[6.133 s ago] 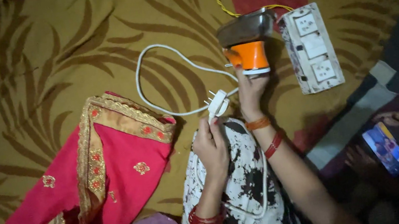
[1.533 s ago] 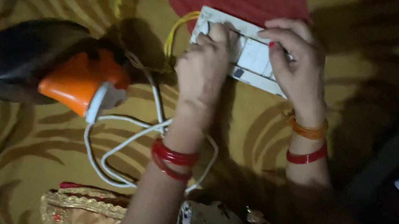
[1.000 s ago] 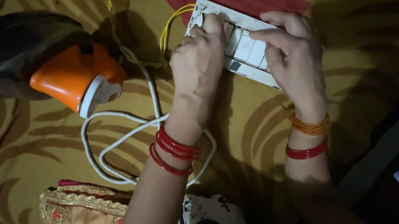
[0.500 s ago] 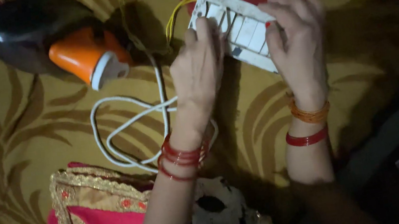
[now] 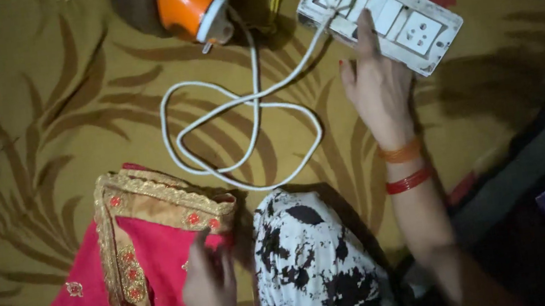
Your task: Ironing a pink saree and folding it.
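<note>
- My right hand (image 5: 379, 86) is stretched forward, index finger out and pressing a switch on the board (image 5: 380, 9); the other fingers are loose, gripping nothing.
- My left hand (image 5: 210, 294) hangs low by the pink cloth (image 5: 127, 277), fingers loosely curled; I can't tell whether it pinches the gold border.
- The board lies ahead of my right hand, long axis slanting from upper left to lower right.
- The white cord (image 5: 238, 108) loops from the board to the iron (image 5: 190, 6), up left.
- The right hand is much nearer the board.
</note>
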